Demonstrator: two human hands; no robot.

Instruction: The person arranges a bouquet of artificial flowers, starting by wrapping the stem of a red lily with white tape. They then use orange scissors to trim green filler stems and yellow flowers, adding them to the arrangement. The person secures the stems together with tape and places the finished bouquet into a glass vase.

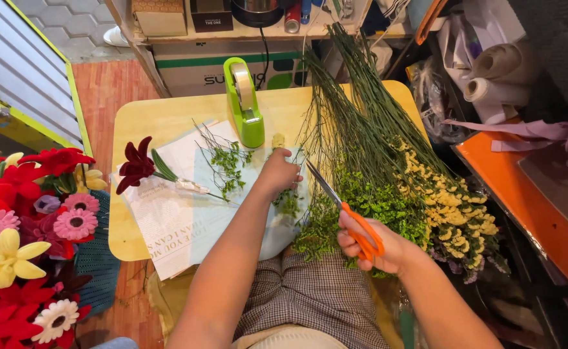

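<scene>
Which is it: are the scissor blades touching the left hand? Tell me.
Apart. The head view shows pale paper between the scissors blade tips and the left hand.

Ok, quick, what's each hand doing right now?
Left hand: closed around a green sprig on the paper.
Right hand: holding orange-handled scissors, blades open.

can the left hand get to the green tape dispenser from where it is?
Probably yes. The left hand rests on the paper sheets, gripping a green sprig, just beside the tape dispenser. Nothing lies between them, though it would have to drop the sprig first.
</scene>
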